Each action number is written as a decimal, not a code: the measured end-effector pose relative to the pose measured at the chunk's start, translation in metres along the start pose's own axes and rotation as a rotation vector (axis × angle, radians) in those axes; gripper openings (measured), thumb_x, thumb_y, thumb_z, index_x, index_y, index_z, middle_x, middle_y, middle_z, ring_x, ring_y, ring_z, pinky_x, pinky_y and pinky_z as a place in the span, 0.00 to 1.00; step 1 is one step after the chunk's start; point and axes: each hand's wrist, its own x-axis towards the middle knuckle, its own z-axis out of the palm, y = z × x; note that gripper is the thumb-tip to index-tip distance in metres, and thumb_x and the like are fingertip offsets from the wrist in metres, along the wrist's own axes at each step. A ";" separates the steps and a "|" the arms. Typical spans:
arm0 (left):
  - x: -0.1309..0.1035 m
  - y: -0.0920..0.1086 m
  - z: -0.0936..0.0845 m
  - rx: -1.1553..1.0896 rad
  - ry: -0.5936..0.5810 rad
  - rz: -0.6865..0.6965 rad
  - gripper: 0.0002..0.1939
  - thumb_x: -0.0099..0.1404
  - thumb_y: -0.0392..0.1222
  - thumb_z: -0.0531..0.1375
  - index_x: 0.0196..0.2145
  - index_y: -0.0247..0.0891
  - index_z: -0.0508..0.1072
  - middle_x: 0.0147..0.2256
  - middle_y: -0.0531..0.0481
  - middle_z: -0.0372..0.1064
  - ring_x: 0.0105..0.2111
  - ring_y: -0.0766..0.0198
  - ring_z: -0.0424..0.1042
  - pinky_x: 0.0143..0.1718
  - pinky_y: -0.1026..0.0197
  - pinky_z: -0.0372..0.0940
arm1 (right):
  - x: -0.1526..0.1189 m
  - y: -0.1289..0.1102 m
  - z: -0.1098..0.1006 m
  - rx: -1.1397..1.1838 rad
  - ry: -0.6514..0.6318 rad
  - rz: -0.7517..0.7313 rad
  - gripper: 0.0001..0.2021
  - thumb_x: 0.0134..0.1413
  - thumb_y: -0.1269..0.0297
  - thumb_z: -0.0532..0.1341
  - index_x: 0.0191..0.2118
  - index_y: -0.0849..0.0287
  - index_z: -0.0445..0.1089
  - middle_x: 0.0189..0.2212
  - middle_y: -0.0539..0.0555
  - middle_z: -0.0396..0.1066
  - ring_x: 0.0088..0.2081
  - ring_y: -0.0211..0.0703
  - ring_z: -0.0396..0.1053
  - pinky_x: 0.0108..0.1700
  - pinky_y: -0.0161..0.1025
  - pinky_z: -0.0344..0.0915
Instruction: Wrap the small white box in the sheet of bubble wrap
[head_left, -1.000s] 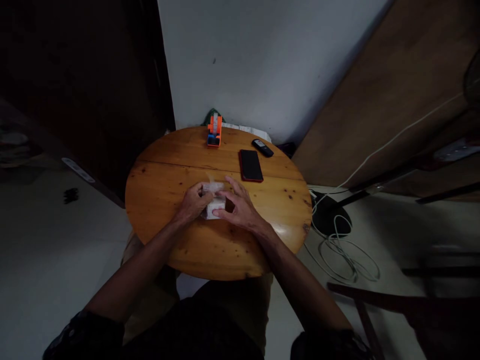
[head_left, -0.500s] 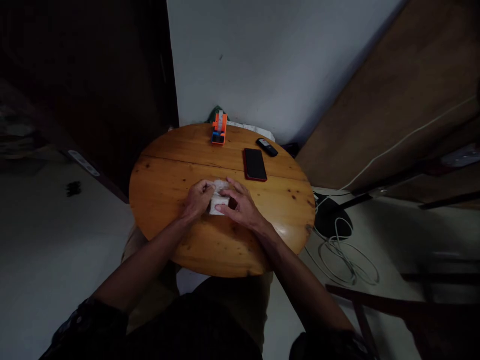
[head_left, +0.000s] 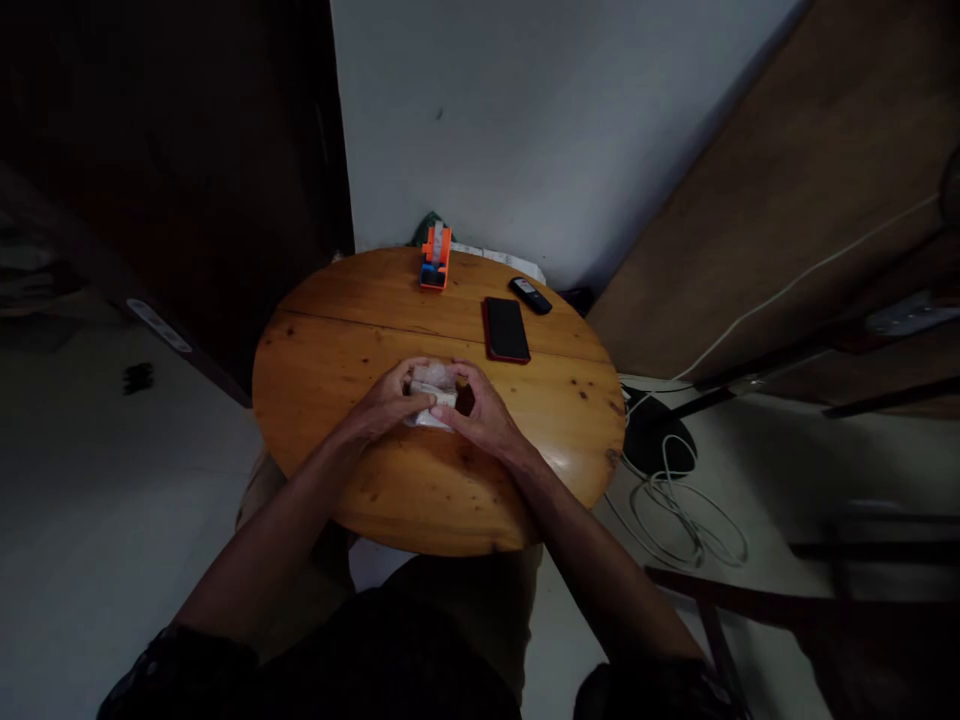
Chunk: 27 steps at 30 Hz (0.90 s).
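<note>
A small white packet, partly covered in what looks like clear plastic wrap, lies on the round wooden table between my hands. My left hand grips its left side, the thumb laid across the top. From the right, my right hand curls around it, thumb pressed on the near part and fingers at the far edge. Crumpled translucent wrapping shows at the packet's far side. The fingertips behind it are partly hidden, and the exact kind of packet cannot be made out.
Beyond the hands lie a dark phone with a red edge and a black keypad phone. An orange tape dispenser stands near the wall. Right of the table, a loose cable coils on the floor beside a dark chair.
My left thumb has come down across the packet's top. My right fingers have drawn back from its middle to its right and far edge. The view has shifted slightly.
</note>
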 end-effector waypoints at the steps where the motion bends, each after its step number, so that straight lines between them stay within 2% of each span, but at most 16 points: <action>1: 0.001 -0.001 -0.001 -0.001 0.003 -0.008 0.41 0.49 0.44 0.68 0.60 0.35 0.64 0.48 0.42 0.73 0.38 0.62 0.75 0.30 0.66 0.66 | 0.000 0.001 -0.001 0.068 -0.002 0.042 0.38 0.50 0.44 0.69 0.63 0.53 0.61 0.64 0.63 0.61 0.65 0.57 0.60 0.66 0.56 0.58; 4: 0.003 -0.004 -0.001 -0.021 0.006 -0.021 0.43 0.50 0.43 0.67 0.62 0.34 0.61 0.50 0.40 0.73 0.39 0.61 0.76 0.32 0.66 0.67 | 0.004 0.004 -0.004 0.235 -0.013 0.173 0.50 0.44 0.42 0.72 0.68 0.53 0.52 0.65 0.65 0.60 0.65 0.58 0.61 0.65 0.57 0.60; 8: 0.004 -0.005 -0.001 -0.040 0.019 -0.017 0.45 0.51 0.39 0.66 0.66 0.34 0.58 0.50 0.40 0.74 0.40 0.61 0.76 0.35 0.64 0.68 | 0.013 0.003 -0.007 0.335 -0.062 0.245 0.52 0.42 0.44 0.74 0.69 0.55 0.51 0.56 0.64 0.71 0.58 0.56 0.69 0.61 0.56 0.64; 11: 0.003 -0.004 0.000 -0.031 0.022 -0.012 0.46 0.52 0.38 0.65 0.67 0.35 0.56 0.51 0.40 0.74 0.41 0.61 0.77 0.37 0.64 0.69 | 0.017 0.000 -0.005 0.345 -0.059 0.265 0.49 0.42 0.48 0.74 0.68 0.55 0.54 0.46 0.58 0.75 0.48 0.52 0.74 0.55 0.54 0.69; 14: 0.002 -0.004 0.000 0.025 0.020 -0.010 0.47 0.52 0.40 0.65 0.68 0.35 0.54 0.52 0.40 0.74 0.42 0.61 0.76 0.38 0.64 0.69 | 0.019 -0.001 -0.003 0.307 -0.018 0.215 0.46 0.42 0.51 0.74 0.66 0.55 0.58 0.41 0.53 0.75 0.42 0.47 0.74 0.51 0.49 0.70; 20: 0.002 -0.004 -0.001 0.110 0.037 0.011 0.47 0.54 0.40 0.64 0.69 0.34 0.53 0.50 0.43 0.75 0.39 0.64 0.75 0.37 0.65 0.68 | 0.020 -0.003 -0.004 0.274 -0.049 0.176 0.41 0.45 0.52 0.71 0.64 0.57 0.60 0.38 0.53 0.74 0.39 0.44 0.72 0.45 0.44 0.69; 27: 0.004 -0.005 -0.001 0.062 0.018 -0.002 0.48 0.54 0.38 0.63 0.70 0.35 0.52 0.46 0.45 0.76 0.28 0.70 0.70 0.29 0.68 0.63 | 0.034 -0.002 0.003 0.339 0.043 0.180 0.29 0.51 0.48 0.66 0.56 0.54 0.67 0.37 0.51 0.72 0.40 0.45 0.71 0.45 0.44 0.68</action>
